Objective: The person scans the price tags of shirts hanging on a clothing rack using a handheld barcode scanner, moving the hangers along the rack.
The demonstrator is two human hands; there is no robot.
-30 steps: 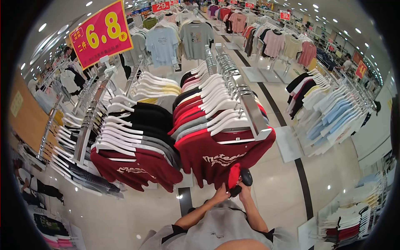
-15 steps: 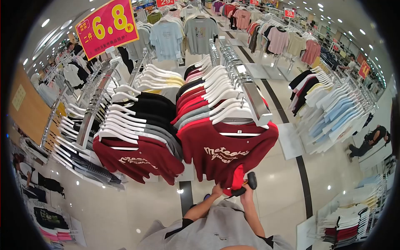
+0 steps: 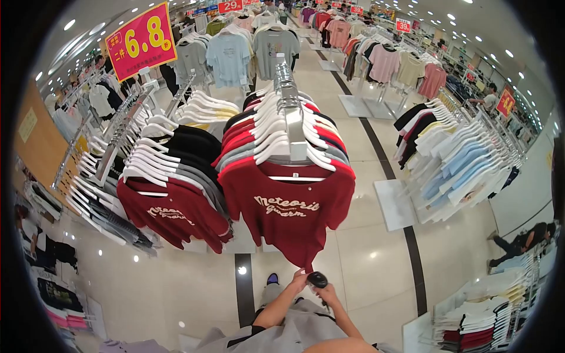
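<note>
A dark red T-shirt point(image 3: 282, 203) with cream lettering hangs at the front of the middle rack on a white hanger. My left hand point(image 3: 299, 280) is closed on the lower hem of this shirt and draws it down to a point, with a small pale tag at the fingers. My right hand point(image 3: 327, 293) is wrapped round the handle of a black handheld scanner point(image 3: 317, 279), whose head is right beside my left hand and the hem.
Left of the middle rack, another dark red shirt point(image 3: 170, 212) fronts a second rack. A red price sign point(image 3: 141, 41) stands above it. Racks of light shirts point(image 3: 459, 159) and folded clothes point(image 3: 482, 320) are at the right. A person point(image 3: 525, 241) walks at the right edge.
The front shirt now hangs facing me, more to the left. The bright red cloth by my hands is gone from view. The scanner has come down beside my left hand.
</note>
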